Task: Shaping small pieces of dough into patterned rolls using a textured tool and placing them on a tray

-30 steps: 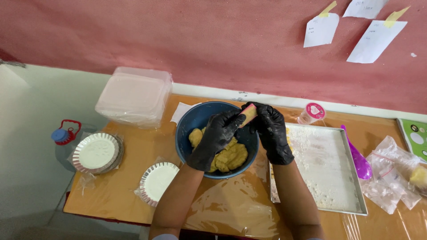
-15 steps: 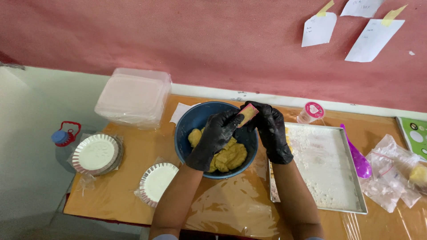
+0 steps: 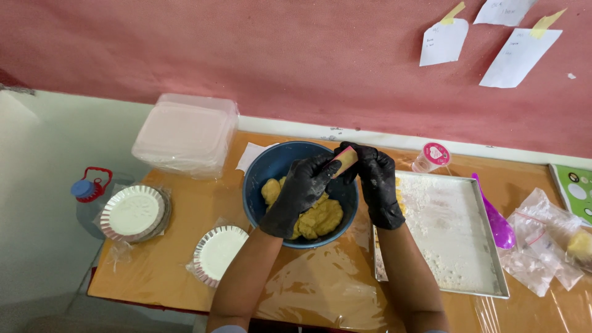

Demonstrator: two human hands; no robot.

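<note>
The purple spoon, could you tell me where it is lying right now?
In the head view the purple spoon lies on the table's right side, along the right edge of the floured metal tray, with clear plastic bags just beyond it.

Here's the table [image 3: 185, 246], orange-topped under clear plastic sheeting. Dead centre sits a blue bowl [image 3: 265, 172]. At nine o'clock of it, a stack of white paper plates [image 3: 132, 213]; at seven o'clock, another paper plate [image 3: 217, 253]. At ten o'clock, stacked clear plastic containers [image 3: 185, 132]. At three o'clock lies a floured metal tray [image 3: 453, 231], a purple scoop [image 3: 496, 219] just beside it, clear bags [image 3: 542, 246] further right.
</note>
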